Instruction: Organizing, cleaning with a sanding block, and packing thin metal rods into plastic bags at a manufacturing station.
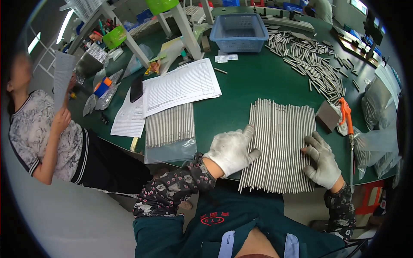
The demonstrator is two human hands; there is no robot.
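Observation:
A flat row of long thin metal rods (282, 142) lies side by side on the green table (249, 88), reaching to its near edge. My left hand (232, 150), in a white glove, presses flat against the left side of the row, fingers spread. My right hand (323, 160), in a grey glove, rests on the right side of the row, fingers apart. Neither hand grips a rod.
A clear bag of rods (170, 133) lies left, beside printed sheets (180, 86) and a black phone (137, 89). A blue basket (239, 32) and scattered short rods (307, 58) sit farther back. A block (328, 116) and orange-handled tool (346, 118) lie right. A person (47, 137) stands left holding paper.

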